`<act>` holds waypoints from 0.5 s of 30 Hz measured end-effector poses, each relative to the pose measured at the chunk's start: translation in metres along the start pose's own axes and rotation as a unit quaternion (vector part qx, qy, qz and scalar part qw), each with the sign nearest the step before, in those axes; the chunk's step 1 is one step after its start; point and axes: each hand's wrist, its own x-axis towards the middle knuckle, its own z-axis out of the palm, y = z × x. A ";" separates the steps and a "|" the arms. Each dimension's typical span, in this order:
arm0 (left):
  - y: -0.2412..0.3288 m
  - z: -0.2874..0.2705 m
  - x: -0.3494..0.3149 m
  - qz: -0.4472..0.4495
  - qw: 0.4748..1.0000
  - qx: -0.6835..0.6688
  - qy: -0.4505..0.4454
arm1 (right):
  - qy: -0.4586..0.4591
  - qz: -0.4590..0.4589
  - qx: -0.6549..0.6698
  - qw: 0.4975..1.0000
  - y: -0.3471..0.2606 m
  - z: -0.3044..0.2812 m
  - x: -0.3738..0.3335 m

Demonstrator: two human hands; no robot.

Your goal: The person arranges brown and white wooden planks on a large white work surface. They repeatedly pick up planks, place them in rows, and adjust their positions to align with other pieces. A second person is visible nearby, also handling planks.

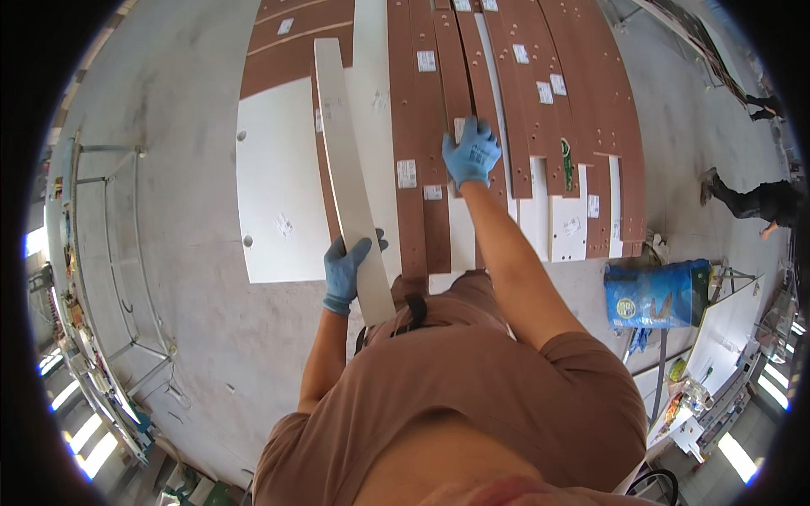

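Note:
A long narrow board (pixel 348 160), pale on top and brown along its side, slants up from my waist over the left of the panel stack. My left hand (pixel 344 268), in a blue glove, is closed around its near part, fingertips showing past the right edge. My right hand (pixel 474 155), also gloved in blue, rests on the narrow brown panels (pixel 454 76) at the middle of the stack. Its fingers are bent and somewhat apart; the palm side is hidden. A white paper label shows partly beside its fingertips.
A wide white panel (pixel 278 185) lies at the stack's left. A green object (pixel 566 164) sits on brown panels at right. Beyond are a blue bag (pixel 650 297) and a person in dark clothes (pixel 759 202). A metal frame (pixel 139 253) stands on the left floor.

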 end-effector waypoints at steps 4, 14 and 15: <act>-0.003 -0.007 0.001 0.007 1.000 -0.010 0.004 | -0.053 -0.127 0.022 0.990 0.032 -0.022 -0.011; 0.014 0.001 0.005 0.012 1.000 0.022 0.014 | -0.243 -0.291 -0.146 0.914 0.071 -0.046 -0.062; 0.014 0.001 0.005 0.013 1.000 0.018 0.009 | -0.234 -0.290 -0.147 0.916 0.071 -0.041 -0.062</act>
